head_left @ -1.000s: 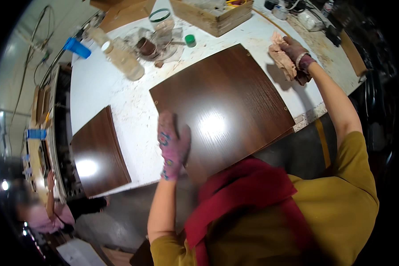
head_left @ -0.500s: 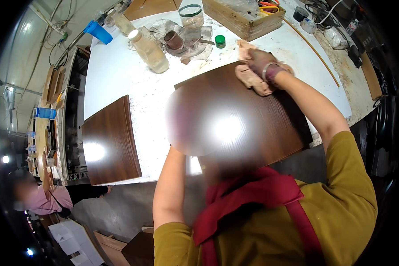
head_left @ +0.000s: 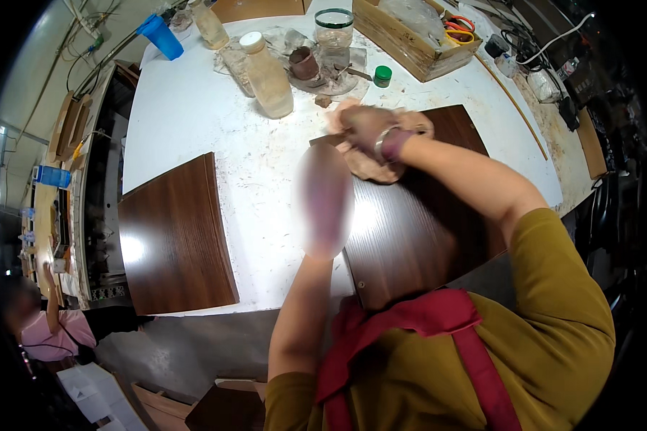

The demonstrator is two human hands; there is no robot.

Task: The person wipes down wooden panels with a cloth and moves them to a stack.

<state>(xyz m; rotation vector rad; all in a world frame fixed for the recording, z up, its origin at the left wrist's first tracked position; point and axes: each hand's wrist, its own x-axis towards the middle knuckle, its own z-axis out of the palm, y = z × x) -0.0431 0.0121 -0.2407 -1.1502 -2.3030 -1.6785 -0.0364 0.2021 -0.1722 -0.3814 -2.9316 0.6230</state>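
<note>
A dark brown wood-grain panel (head_left: 417, 237) lies on the white table in front of me. My right hand (head_left: 372, 131), in a purple glove with a band at the wrist, presses a bunched peach-coloured cloth (head_left: 370, 167) onto its far left corner. The cloth sticks out around the hand on several sides. Beside the panel's left edge is my left hand (head_left: 326, 197); a blur covers it, so its fingers do not show. A second dark brown panel (head_left: 180, 237) rests farther left on the table, apart from both hands.
Toward the back stand a cloudy plastic bottle (head_left: 267, 82), a stained brown cup (head_left: 303, 65), a glass jar (head_left: 333, 32) and a green-lidded pot (head_left: 382, 76). A wooden box (head_left: 417, 43) with orange-handled tools sits behind. A thin rod (head_left: 514, 108) lies right. Another person (head_left: 57, 327) is far left.
My right hand has swept the cloth leftward across the panel, from its far right part to its far left corner. My left hand has shifted slightly right; the whole view has moved a little.
</note>
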